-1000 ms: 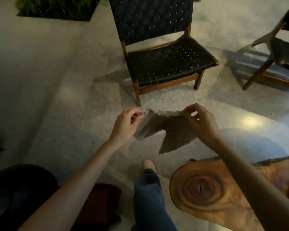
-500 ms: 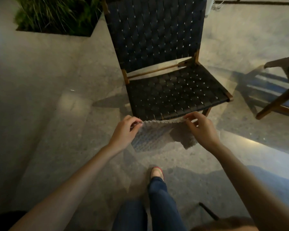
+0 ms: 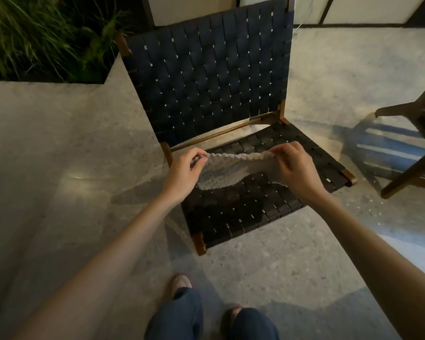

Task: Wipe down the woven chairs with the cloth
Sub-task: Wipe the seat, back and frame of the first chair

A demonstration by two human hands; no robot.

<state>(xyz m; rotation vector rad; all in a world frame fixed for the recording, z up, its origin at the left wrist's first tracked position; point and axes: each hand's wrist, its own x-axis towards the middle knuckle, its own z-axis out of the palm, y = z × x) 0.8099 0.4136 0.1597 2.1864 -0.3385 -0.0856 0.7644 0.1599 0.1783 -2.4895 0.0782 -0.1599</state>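
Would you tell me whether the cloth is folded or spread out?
Spread out: the left hand and right hand each pinch an upper corner, stretching the cloth between them; it hangs open over the woven chair.

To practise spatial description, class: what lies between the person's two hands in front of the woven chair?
The grey cloth, held stretched between left hand and right hand, each pinching its upper edge. The head view shows this.
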